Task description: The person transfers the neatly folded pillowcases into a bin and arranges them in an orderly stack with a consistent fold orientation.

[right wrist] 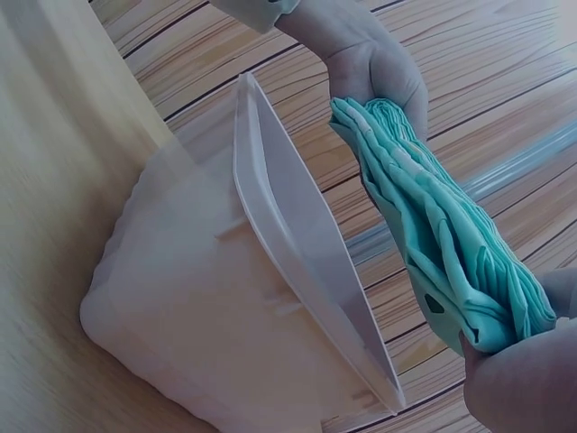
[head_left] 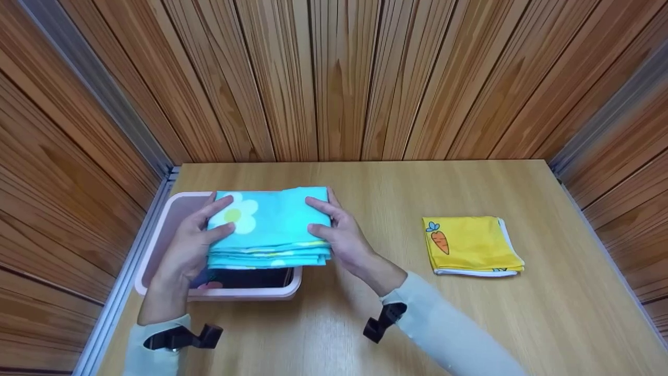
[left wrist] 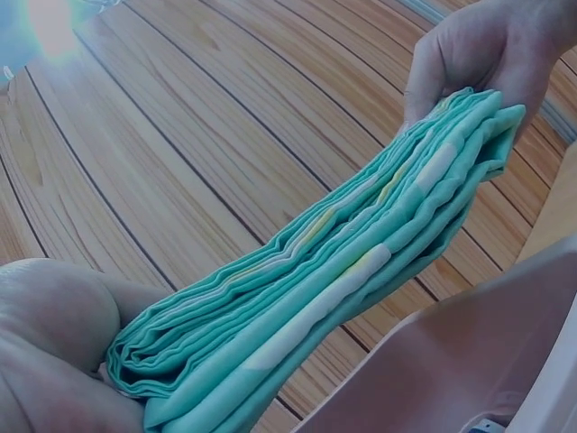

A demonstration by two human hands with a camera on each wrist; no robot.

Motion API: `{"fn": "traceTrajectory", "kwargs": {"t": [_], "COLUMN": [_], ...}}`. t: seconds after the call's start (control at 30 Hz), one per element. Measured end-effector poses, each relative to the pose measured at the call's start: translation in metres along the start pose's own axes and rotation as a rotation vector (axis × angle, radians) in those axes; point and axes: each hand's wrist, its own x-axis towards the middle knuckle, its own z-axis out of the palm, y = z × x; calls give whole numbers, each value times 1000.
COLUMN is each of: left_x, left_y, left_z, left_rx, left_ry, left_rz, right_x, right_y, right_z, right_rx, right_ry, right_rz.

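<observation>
A thick folded turquoise cloth (head_left: 276,219) with a white flower print is held level above a pale pink plastic bin (head_left: 297,284). My left hand (head_left: 190,243) grips its left end and my right hand (head_left: 349,237) its right end, fingers and thumbs closing on the cloth from both sides. In the left wrist view, many stacked layers of the folded cloth (left wrist: 315,280) show along its edge. The right wrist view has the cloth (right wrist: 442,225) hanging over the bin's rim (right wrist: 279,244), apart from it. Dark fabric (head_left: 250,278) lies inside the bin, mostly hidden.
To the right on the wooden table (head_left: 376,188) lies a folded yellow cloth (head_left: 469,243) with a carrot print and white edging. Wood-panelled walls (head_left: 339,78) stand behind and at both sides. A metal rail (head_left: 141,250) runs along the table's left edge, close to the bin.
</observation>
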Motion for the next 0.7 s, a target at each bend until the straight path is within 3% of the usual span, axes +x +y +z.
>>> {"fn": "traceTrajectory", "kwargs": {"t": [0.7], "left_x": [-5], "left_y": [-4], "left_z": [-33], "left_rx": [-34], "left_ry": [-15], "left_rz": [-37], "right_x": [5], "right_y": [-2], "right_z": [26], "right_rx": [1], "right_ry": [-27], "right_rz": [3]}}
